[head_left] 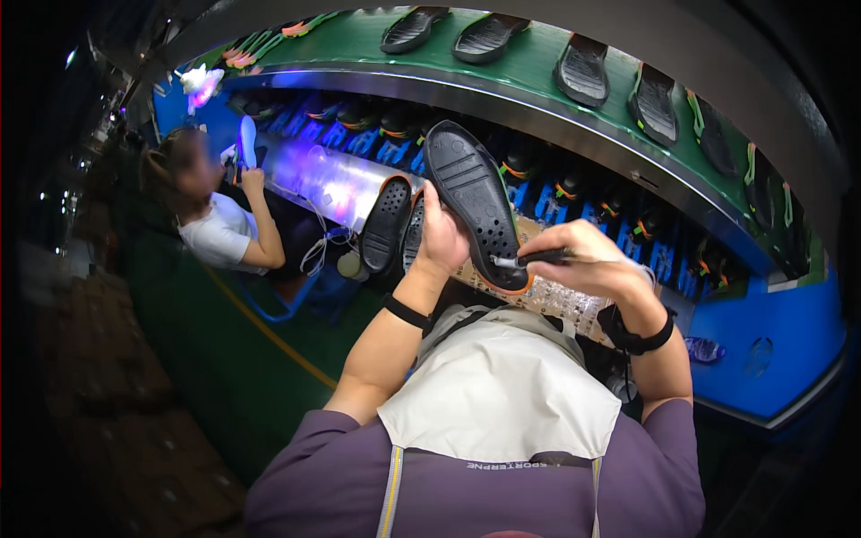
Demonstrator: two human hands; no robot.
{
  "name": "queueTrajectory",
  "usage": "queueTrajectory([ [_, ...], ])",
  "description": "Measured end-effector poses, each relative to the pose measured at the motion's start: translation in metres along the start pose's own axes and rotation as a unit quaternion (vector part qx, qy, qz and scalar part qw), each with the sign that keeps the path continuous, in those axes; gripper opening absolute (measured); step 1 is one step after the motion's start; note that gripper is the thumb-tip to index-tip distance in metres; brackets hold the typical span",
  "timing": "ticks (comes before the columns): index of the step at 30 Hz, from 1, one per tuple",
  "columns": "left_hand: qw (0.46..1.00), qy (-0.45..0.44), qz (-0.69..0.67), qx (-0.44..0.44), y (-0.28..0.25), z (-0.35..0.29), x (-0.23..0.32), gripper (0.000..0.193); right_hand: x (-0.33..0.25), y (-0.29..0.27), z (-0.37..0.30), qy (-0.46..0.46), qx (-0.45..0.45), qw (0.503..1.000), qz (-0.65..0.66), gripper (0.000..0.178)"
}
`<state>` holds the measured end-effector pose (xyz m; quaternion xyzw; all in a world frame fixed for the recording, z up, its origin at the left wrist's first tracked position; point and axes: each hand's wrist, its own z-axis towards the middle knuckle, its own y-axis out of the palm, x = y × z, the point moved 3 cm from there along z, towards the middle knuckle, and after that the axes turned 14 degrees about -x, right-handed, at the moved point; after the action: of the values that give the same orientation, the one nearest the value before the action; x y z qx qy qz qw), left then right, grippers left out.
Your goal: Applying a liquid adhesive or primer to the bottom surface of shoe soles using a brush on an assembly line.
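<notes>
A black shoe sole with an orange edge at the heel is tilted up in front of me, its hollow inner side facing me. My left hand grips it along its left edge, the thumb pointing up. The fingers of my right hand are closed round the dark handle of a small brush. Its pale tip is at the perforated heel end of the sole and looks to be touching it. Just left of my left hand stands another black sole, with a further one partly hidden behind my hand.
Beyond the bench, shoes sit in a row on blue holders. Above runs a green conveyor belt carrying several black soles. A co-worker sits at the left, near a purple light. A plastic bottle lies at the right.
</notes>
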<state>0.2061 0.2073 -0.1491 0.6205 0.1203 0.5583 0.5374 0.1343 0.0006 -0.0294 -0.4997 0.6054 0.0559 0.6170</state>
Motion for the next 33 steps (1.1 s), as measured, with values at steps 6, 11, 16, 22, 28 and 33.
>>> queueTrajectory([
  [6,0.998,-0.032,0.018,-0.042,0.045,-0.007,-0.023,0.091,-0.001,-0.024,0.038,-0.119,0.356,0.897,0.232,0.022],
  [11,0.999,-0.026,0.01,0.017,0.039,-0.006,-0.018,0.09,-0.001,-0.011,0.052,-0.168,0.247,0.94,0.166,0.024],
  [16,0.998,-0.028,0.034,-0.036,0.031,-0.009,-0.005,0.098,0.01,-0.022,0.058,-0.197,0.275,0.89,0.305,0.025],
  [22,1.0,0.009,0.017,0.005,0.025,-0.009,0.016,0.086,-0.011,-0.022,0.053,-0.215,0.133,0.962,0.106,0.027],
  [28,0.997,0.061,-0.044,0.026,0.025,0.004,0.028,0.09,-0.039,-0.01,0.05,-0.234,0.085,0.965,-0.086,0.02],
  [33,0.99,0.086,-0.087,-0.07,0.029,0.017,0.044,0.098,-0.039,-0.006,0.044,-0.119,0.298,0.94,-0.118,0.023],
])
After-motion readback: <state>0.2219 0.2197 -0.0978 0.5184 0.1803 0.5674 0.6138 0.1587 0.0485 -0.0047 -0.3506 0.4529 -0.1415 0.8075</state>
